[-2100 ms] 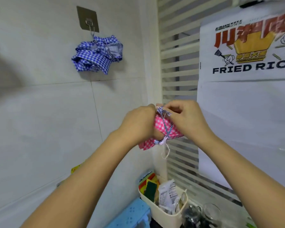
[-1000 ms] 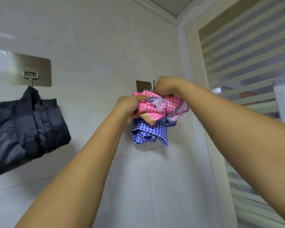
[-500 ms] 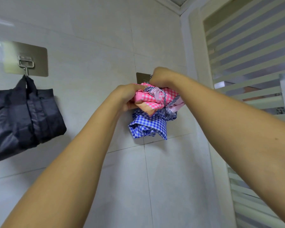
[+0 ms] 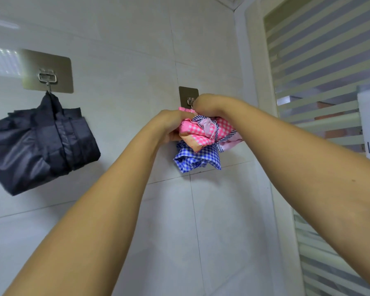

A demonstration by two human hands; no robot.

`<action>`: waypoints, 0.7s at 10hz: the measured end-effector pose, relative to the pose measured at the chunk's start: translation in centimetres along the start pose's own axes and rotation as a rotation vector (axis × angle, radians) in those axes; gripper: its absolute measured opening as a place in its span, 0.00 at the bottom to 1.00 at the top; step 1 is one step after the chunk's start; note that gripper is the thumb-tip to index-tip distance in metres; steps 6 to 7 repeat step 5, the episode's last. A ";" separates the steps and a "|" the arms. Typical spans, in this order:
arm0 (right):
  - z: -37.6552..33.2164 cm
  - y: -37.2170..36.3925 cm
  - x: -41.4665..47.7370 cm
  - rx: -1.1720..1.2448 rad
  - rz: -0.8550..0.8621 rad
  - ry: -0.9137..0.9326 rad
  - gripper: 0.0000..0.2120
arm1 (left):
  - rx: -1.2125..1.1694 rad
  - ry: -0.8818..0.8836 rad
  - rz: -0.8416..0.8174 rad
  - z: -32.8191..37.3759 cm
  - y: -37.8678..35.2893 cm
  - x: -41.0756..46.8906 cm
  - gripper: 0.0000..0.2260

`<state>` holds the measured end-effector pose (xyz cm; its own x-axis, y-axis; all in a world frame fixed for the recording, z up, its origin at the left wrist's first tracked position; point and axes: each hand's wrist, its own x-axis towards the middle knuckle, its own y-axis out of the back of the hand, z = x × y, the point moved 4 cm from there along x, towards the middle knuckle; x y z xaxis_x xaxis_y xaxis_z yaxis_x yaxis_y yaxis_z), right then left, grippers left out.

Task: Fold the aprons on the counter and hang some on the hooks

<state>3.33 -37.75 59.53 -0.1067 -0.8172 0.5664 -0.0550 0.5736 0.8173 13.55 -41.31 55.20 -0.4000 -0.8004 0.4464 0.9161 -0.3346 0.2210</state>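
A bundled pink checked apron is held up against the tiled wall, just under the right metal hook. My left hand grips its left side. My right hand pinches the apron's top at the hook; whether its loop is over the hook is hidden by my fingers. A bundled blue checked apron hangs from the same hook, directly below the pink one. A dark navy folded apron hangs from the left hook.
The wall is white tile. At the right a white frame borders a window with horizontal frosted stripes. The counter is out of view.
Both hands carried the pink apron up from chest height to the right hook, and my view swung up and left. In the last half second my right hand closed in on the hook.
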 end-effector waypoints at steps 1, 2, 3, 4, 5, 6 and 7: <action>0.4 0.0 -0.9 -0.002 0.155 0.023 0.14 | 0.084 0.018 0.004 0.5 -0.2 -0.9 0.07; 1.1 0.4 -2.1 0.074 0.334 0.028 0.14 | 0.122 0.009 0.055 0.8 -0.4 -1.9 0.12; 1.7 0.4 -3.7 0.163 0.437 0.048 0.10 | 0.210 -0.037 0.113 0.8 0.0 -2.3 0.15; 2.6 0.5 -5.9 0.193 0.501 0.035 0.11 | 0.339 -0.116 0.214 0.6 0.5 -2.7 0.21; 3.9 0.6 -7.9 0.158 0.598 -0.034 0.18 | 0.558 -0.234 0.413 0.9 1.3 -4.8 0.27; 3.9 0.6 -7.9 0.158 0.598 -0.034 0.18 | 0.558 -0.234 0.413 0.9 1.3 -4.8 0.27; 3.9 0.6 -7.9 0.158 0.598 -0.034 0.18 | 0.558 -0.234 0.413 0.9 1.3 -4.8 0.27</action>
